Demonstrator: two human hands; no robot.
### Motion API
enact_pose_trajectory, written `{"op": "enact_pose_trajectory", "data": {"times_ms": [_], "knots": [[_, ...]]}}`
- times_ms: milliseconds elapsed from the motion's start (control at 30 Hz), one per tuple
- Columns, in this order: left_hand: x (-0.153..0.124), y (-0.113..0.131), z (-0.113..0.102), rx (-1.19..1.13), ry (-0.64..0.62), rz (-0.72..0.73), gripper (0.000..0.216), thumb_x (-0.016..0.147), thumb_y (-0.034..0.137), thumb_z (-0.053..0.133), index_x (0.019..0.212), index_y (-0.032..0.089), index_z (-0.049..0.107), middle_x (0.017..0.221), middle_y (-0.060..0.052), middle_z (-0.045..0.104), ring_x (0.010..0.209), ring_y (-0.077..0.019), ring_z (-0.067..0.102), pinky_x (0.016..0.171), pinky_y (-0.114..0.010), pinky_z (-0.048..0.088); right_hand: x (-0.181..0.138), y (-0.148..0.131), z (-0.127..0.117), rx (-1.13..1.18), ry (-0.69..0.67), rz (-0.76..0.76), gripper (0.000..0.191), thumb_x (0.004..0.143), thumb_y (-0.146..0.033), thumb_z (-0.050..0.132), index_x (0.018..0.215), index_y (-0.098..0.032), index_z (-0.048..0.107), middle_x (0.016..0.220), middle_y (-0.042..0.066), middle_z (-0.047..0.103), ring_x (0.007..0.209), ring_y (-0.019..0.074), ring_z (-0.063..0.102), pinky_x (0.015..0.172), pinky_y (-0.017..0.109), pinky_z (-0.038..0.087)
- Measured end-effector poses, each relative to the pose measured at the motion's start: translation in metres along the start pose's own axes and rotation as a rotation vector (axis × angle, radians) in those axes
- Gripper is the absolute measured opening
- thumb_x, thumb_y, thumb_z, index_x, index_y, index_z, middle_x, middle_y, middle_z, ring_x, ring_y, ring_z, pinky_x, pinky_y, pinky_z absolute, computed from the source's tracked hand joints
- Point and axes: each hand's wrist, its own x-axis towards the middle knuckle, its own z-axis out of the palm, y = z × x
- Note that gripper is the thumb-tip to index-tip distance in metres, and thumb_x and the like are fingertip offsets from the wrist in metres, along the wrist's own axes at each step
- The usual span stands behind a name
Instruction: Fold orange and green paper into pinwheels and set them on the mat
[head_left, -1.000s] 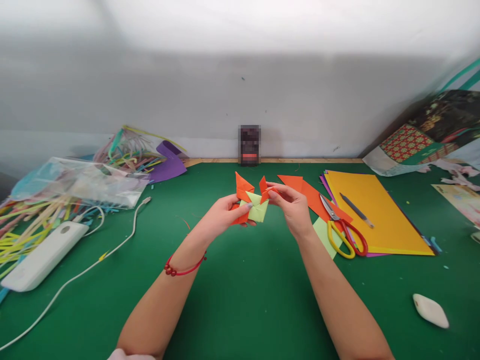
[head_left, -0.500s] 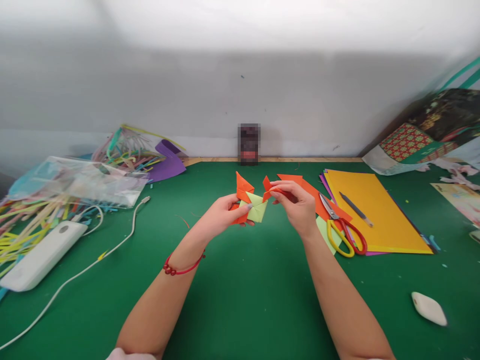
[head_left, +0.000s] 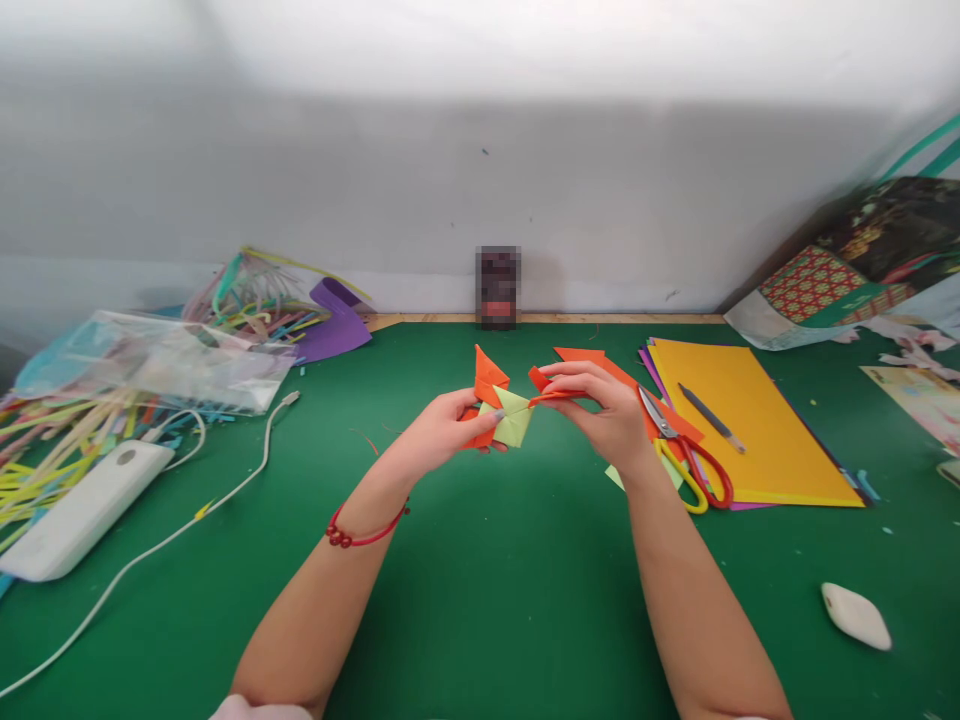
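I'm seeing the left hand (head_left: 450, 432) pinching one green-and-orange folded paper (head_left: 514, 416); the right hand (head_left: 604, 402) is gripping one orange piece (head_left: 555, 394) at its right edge, can't tell if joined. One pair of scissors (head_left: 670, 433), one pen (head_left: 711, 417) are lying right of both grips.

Spreading out as a green tabletop (head_left: 480, 610); carrying a white cable (head_left: 124, 571) and curled purple sheet (head_left: 339, 336) at left; supporting stacked coloured paper (head_left: 772, 425) and a rounded white object (head_left: 856, 616) at right.
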Motion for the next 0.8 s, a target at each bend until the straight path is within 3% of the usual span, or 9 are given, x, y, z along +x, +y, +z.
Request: {"op": "enact_pose_trajectory", "data": {"times_ms": [100,367,633,800], "knots": [[-0.001,0.003,0.001,0.010,0.003,-0.025,0.040,0.076,0.045,0.062,0.103,0.016,0.062,0.102,-0.008,0.067,0.082,-0.0197,0.067,0.076,-0.033,0.052,0.000,-0.002,-0.006,-0.015,-0.099,-0.009,0.007,0.083,-0.021,0.061,0.084,-0.025,0.067,0.101,0.004,0.067,0.088,0.0172,0.066,0.077,0.034,0.058],[0.001,0.000,0.004,0.020,0.002,-0.031,0.034,0.077,0.043,0.061,0.096,0.015,0.064,0.093,-0.006,0.068,0.082,-0.0191,0.067,0.076,-0.031,0.052,-0.001,-0.009,-0.012,-0.150,-0.207,0.038,0.010,0.086,-0.024,0.057,0.089,-0.026,0.067,0.101,0.004,0.066,0.093,0.0184,0.064,0.079,0.035,0.055],[0.001,0.000,0.003,0.006,-0.011,-0.012,0.037,0.077,0.042,0.060,0.104,0.016,0.063,0.099,-0.006,0.066,0.085,-0.0193,0.066,0.080,-0.034,0.052,-0.002,-0.001,-0.006,-0.206,-0.198,0.053,0.014,0.087,-0.028,0.055,0.083,-0.024,0.067,0.092,0.005,0.063,0.083,0.0173,0.062,0.070,0.031,0.053],[0.002,-0.001,0.004,0.106,0.016,0.027,0.036,0.077,0.044,0.060,0.098,0.016,0.063,0.093,-0.006,0.066,0.084,-0.0213,0.065,0.078,-0.037,0.052,-0.002,0.000,-0.002,-0.225,-0.163,0.054,0.016,0.088,-0.028,0.053,0.080,-0.023,0.066,0.090,0.005,0.063,0.081,0.0176,0.062,0.069,0.032,0.053]]}}
